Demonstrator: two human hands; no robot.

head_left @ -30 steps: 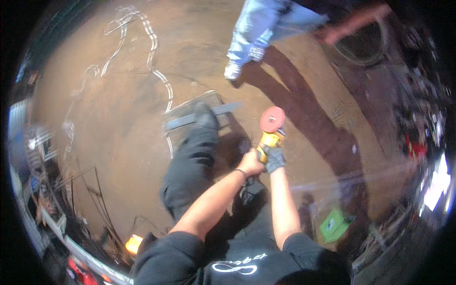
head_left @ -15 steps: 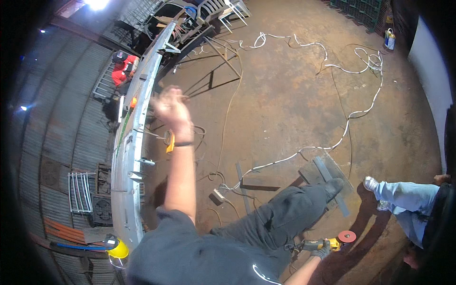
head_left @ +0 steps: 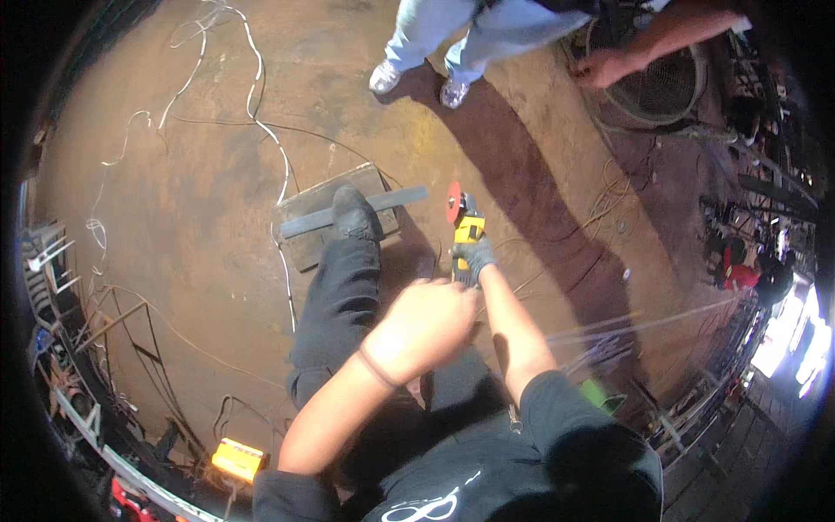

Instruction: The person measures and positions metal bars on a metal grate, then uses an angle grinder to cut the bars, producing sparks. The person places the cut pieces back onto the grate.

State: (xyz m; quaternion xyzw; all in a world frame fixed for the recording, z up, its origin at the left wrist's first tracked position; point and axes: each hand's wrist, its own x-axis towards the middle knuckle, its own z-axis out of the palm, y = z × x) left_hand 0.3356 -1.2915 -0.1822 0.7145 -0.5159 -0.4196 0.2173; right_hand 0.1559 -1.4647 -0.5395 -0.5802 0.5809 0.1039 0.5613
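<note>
Right hand (head_left: 474, 259), gloved, fingers closed around one yellow angle grinder (head_left: 467, 228) with one red disc (head_left: 453, 203). My left hand (head_left: 428, 324) hovers bare, blurred; finger state indeterminate. My boot (head_left: 352, 213) pins one metal bar (head_left: 300, 224) on one plate (head_left: 306, 252).

A white cable (head_left: 261, 96) runs in loops over the brown floor (head_left: 174, 217) at the upper left. A second person stands at the top, in light blue trousers (head_left: 444, 30) and white shoes (head_left: 383, 76), and casts a long dark shadow (head_left: 539, 183) across the floor. That person's hand (head_left: 600, 68) is just beside a round wire fan guard (head_left: 657, 83). At the lower left, a yellow box (head_left: 237, 458) lies near thin metal rods (head_left: 104, 322). A small green object (head_left: 600, 396) lies at the lower right, and red things (head_left: 739, 274) stand among the clutter at the right edge
</note>
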